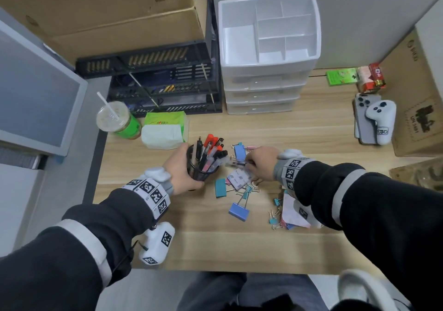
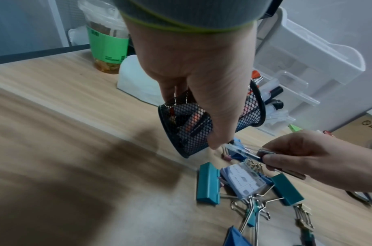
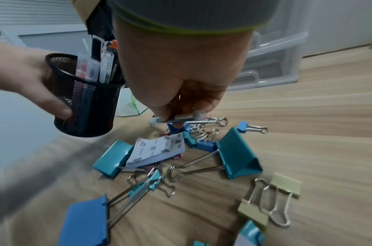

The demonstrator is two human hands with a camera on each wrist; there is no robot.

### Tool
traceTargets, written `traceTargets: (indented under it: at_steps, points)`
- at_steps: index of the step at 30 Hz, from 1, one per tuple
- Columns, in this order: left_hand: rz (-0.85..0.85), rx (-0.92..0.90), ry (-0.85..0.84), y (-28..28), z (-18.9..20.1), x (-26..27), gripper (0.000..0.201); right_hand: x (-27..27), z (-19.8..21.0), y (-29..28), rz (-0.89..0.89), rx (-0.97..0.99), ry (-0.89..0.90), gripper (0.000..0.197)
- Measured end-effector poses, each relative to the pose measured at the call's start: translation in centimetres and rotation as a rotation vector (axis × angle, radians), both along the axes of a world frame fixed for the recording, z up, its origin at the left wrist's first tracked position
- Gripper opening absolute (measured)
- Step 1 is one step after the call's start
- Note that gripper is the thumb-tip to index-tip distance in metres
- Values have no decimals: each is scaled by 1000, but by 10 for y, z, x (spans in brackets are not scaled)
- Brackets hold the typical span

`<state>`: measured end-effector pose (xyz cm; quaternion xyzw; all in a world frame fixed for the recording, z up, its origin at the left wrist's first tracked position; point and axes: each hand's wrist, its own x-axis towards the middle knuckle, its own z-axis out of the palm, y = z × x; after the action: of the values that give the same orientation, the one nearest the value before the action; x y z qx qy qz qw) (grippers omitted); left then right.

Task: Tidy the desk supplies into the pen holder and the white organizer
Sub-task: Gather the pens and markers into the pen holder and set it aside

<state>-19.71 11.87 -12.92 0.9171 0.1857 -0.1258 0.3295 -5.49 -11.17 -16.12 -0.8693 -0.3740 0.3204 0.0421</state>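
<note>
A: Left hand (image 1: pixel 178 167)?
B: Wrapped round the black mesh pen holder (image 2: pixel 204 123) — tilted, lifted off the desk (image 1: pixel 167 234), full of pens.
A: Right hand (image 1: pixel 260 163)?
B: Fingers pinch a clear pen (image 2: pixel 243 150) just beside the holder, above the binder clips (image 3: pixel 237 153) and a small card stack (image 3: pixel 157 150).
A: White organizer (image 1: pixel 269 29)?
B: Back of desk — well apart from both hands.

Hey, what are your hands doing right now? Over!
Left hand grips mesh pen holder. Right hand pinches pen. Binder clips scattered below.
</note>
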Motion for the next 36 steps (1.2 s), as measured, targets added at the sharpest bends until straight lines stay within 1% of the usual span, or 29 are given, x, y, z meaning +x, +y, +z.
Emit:
traceTargets:
  at_steps: [3,6,8,11,14,17,20,22,24,25,28,30,34,36]
  points:
    - [-15,4,-11,-8,8,16,81,12,16,-18,-121,84,26,24]
    - [-29,4,-17,-14,14,31,79,29,29,-36,-257,186,132,24]
    - [-40,22,-15,-20,18,42,79,42,40,-53,-335,202,190,23]
    - [-55,38,-16,-31,21,59,82,66,55,-79,-430,230,140,30]
    - [-101,66,-13,-44,24,73,76,83,76,-98,-486,322,71,35]
    - [-125,83,8,-53,20,86,71,86,103,-101,-436,460,-4,34]
    - [-108,102,48,-57,8,95,77,78,125,-89,-286,537,-11,34]
    - [-123,87,60,-56,-11,100,82,73,133,-81,-155,485,-1,37]
    - [-120,91,63,-59,-16,101,86,71,132,-75,-57,375,19,36]
    - [-110,91,60,-61,-16,101,85,70,130,-73,-36,326,29,35]
    - [-142,122,54,-71,-8,98,75,66,125,-66,-18,247,55,35]
    - [-190,120,70,-80,3,94,72,64,123,-59,-20,222,40,31]
    - [-198,118,64,-92,22,83,85,61,121,-45,-53,242,-9,27]
    - [-203,116,73,-96,26,80,87,60,120,-40,-73,258,-20,23]
